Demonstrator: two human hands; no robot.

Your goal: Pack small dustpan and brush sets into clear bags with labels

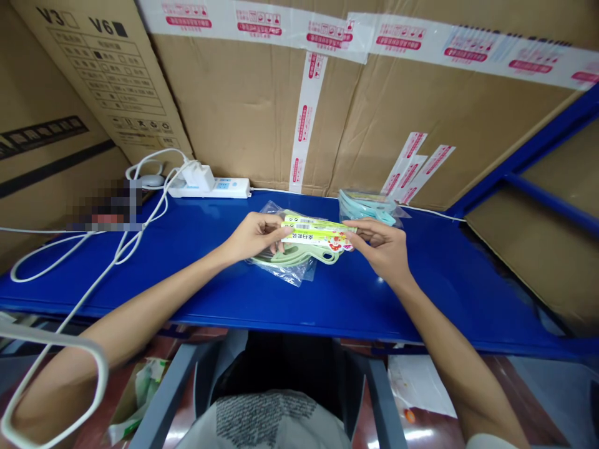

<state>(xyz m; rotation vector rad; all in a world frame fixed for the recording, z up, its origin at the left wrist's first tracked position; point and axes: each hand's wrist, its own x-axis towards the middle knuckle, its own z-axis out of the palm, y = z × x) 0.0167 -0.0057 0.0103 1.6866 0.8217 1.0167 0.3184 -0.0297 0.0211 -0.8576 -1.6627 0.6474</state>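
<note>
A folded printed card (318, 235), yellow, white and green with a barcode and red pictures, is stretched between my two hands. My left hand (262, 236) pinches its left end between thumb and fingers. At the other end, my right hand (381, 246) grips the card the same way. Beneath it lies a pale green plastic item (299, 254) with a looped handle, on a clear plastic bag (290, 274); the card and my left fingers hide part of it. Farther back on the blue table (355, 299) rests a light blue item (367, 206) in clear plastic.
A white power strip (234, 187) with a plugged-in adapter (199, 178) stands at the back left. White cables (119, 249) loop over the table's left side. A large cardboard sheet (253, 106) walls off the back, and a blue metal frame (528, 146) rises at right.
</note>
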